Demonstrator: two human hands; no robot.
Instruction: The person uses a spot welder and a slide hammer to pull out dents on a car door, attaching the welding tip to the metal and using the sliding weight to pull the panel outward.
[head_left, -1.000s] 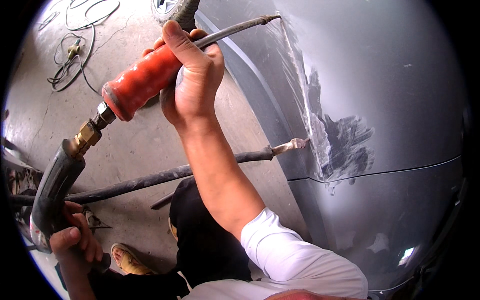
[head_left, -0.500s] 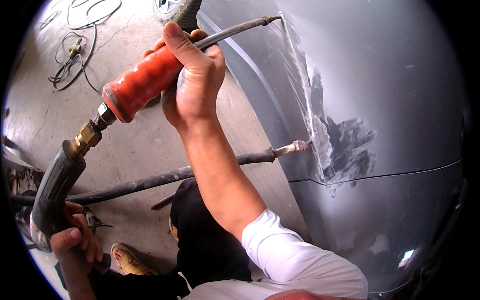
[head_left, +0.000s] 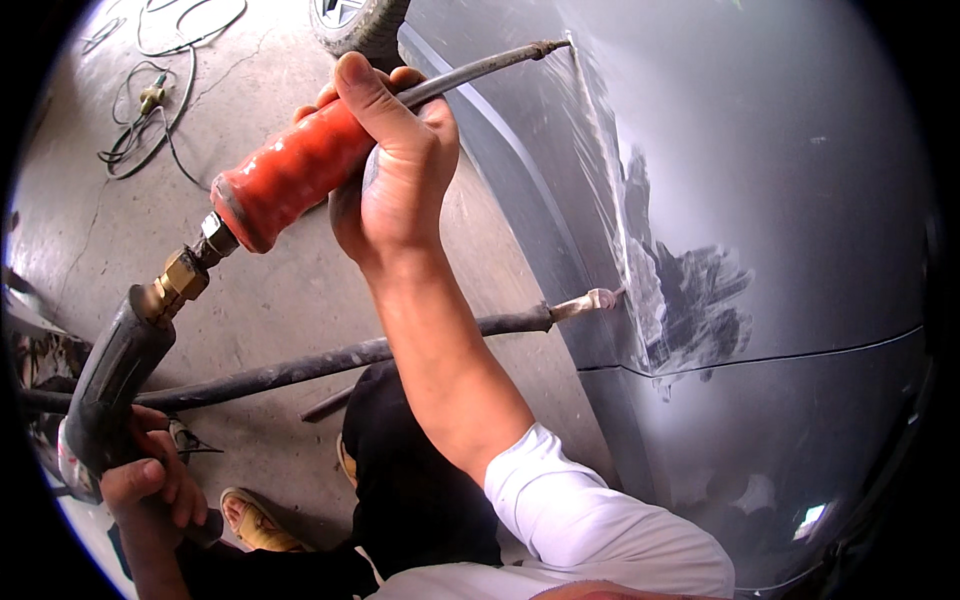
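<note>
My left hand (head_left: 150, 475) is closed around the black handle (head_left: 118, 375) of a dent puller gun at the lower left. My right hand (head_left: 405, 160) grips the red, ridged sliding weight (head_left: 295, 175), thumb lying along the rod. Beyond it, the gun's metal rod (head_left: 480, 70) slants up to the right. Its tip meets, or nearly meets, the top of a scraped crease in the grey car panel (head_left: 780, 180). Lower on that crease, the pale metal end (head_left: 590, 302) of a thick black cable (head_left: 270, 376) touches the panel. Brass fittings (head_left: 180, 280) join handle and weight.
A car wheel (head_left: 360, 22) stands at the top. Thin hoses (head_left: 165, 115) with a brass coupling lie on the concrete floor (head_left: 270, 60) at the upper left. A short dark bar (head_left: 327, 403) lies near my legs, and my sandalled foot (head_left: 258, 520) is below.
Everything sits slightly lower and farther right in the picture, panel and floor included. Both hands keep their hold, and the rod tip stays by the top of the crease.
</note>
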